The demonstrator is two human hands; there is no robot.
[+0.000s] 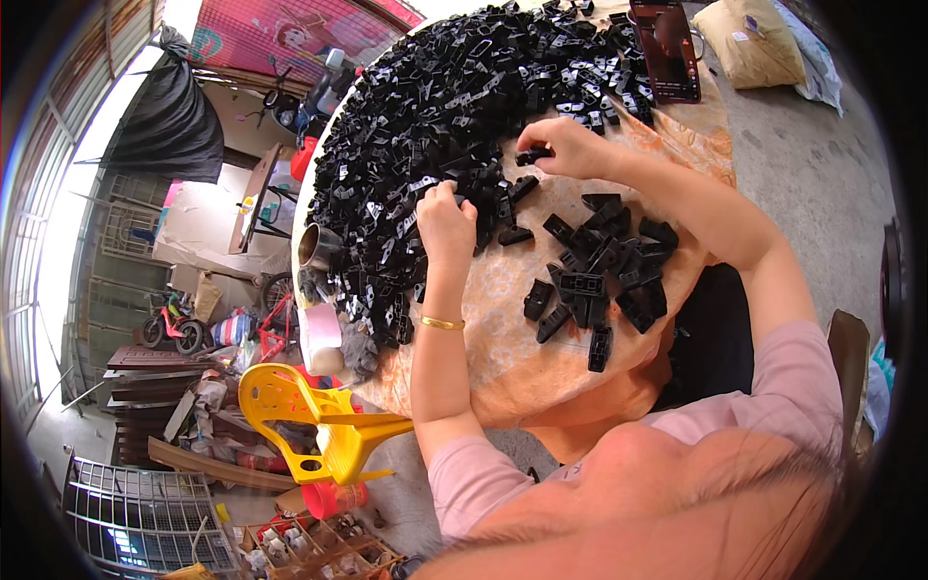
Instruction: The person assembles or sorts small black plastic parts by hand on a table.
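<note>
A large heap of plastic parts (435, 106) is spread over the table's (503, 338) far-left half; a smaller pile (599, 266) is set near its right edge, a cup (314, 246) at its left edge.

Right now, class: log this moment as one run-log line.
left hand: closed on small black plastic part at pile edge | right hand: pinching black plastic part | big pile, small pile on table
</note>
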